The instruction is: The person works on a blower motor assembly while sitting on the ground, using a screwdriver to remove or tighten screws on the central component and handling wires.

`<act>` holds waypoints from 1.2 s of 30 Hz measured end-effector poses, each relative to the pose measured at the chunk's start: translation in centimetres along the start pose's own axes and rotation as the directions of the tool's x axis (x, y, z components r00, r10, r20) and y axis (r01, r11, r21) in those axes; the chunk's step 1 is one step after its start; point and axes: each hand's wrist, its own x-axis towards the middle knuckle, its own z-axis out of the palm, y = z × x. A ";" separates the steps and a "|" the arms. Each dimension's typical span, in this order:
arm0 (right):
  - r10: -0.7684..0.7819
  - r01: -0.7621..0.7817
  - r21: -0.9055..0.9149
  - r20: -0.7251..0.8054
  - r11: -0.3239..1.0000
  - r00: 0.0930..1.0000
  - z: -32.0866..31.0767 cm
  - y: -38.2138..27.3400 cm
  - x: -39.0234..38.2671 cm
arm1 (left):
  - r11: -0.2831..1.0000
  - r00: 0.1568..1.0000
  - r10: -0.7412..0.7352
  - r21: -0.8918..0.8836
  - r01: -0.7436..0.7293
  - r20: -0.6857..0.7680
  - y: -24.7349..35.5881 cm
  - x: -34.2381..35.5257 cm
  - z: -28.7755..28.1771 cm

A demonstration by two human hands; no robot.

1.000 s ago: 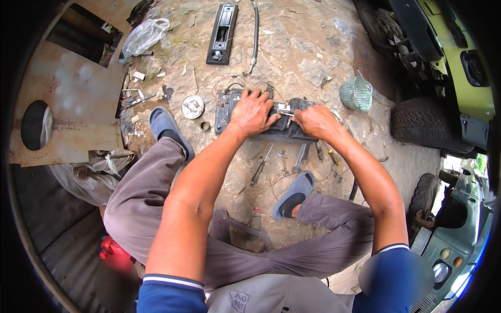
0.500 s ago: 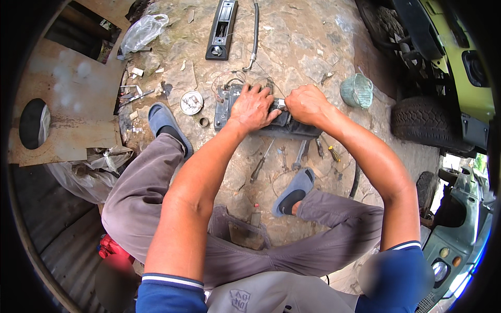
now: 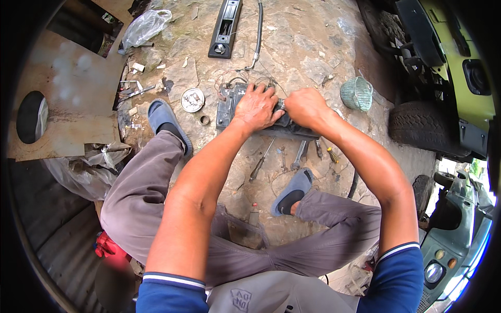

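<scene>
A dark, flat instrument housing (image 3: 227, 107) with loose wires lies on the stony ground between my feet. My left hand (image 3: 256, 107) presses down on its middle, fingers spread over the top. Close beside it, my right hand (image 3: 306, 107) is closed around a part at the housing's right end; what it grips is hidden under the fingers. A round gauge dial (image 3: 192, 99) and a small ring (image 3: 204, 120) lie left of the housing. Screwdrivers and a wrench (image 3: 300, 154) rest just in front of it.
A long black panel (image 3: 225, 28) and a hose (image 3: 258, 32) lie farther off. A green basket (image 3: 357, 94) sits to the right near a tyre (image 3: 414, 125) and a green vehicle (image 3: 459, 62). A board with a round hole (image 3: 68, 104) and plastic bags lie at left.
My right hand has slid left along the housing until it sits beside my left hand. The left hand has stayed on the housing's middle.
</scene>
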 end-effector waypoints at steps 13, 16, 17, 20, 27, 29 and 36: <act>0.015 -0.015 0.001 0.245 1.000 0.969 -4.3 -2.4 0.1 | 0.999 1.000 -0.005 0.037 0.005 0.005 -0.4 -0.1 0.6; 0.162 -0.200 0.255 0.162 0.946 0.973 -1.0 0.8 -3.4 | 1.000 1.000 -0.007 -0.023 0.007 0.001 0.1 0.2 0.0; 0.219 -0.238 0.337 0.095 0.911 0.971 1.1 1.6 -4.0 | 1.000 1.000 -0.003 -0.024 0.002 -0.008 0.2 0.3 -0.1; 0.250 -0.169 0.456 -0.125 0.874 0.960 5.4 2.4 -5.0 | 1.000 1.000 -0.001 -0.022 0.000 -0.023 -0.1 0.2 -0.1; 0.318 -0.167 0.499 -0.233 0.850 0.919 7.9 0.9 -5.1 | 1.000 0.999 -0.014 0.020 0.015 -0.030 0.0 0.2 0.4; 0.313 -0.176 0.486 -0.217 0.856 0.925 7.9 0.8 -5.2 | 0.999 0.999 -0.010 0.032 0.011 -0.034 0.0 0.4 0.4; 0.338 -0.211 0.525 -0.158 0.825 0.928 8.1 0.7 -5.7 | 0.999 1.000 -0.023 0.039 0.023 0.014 0.1 1.0 0.1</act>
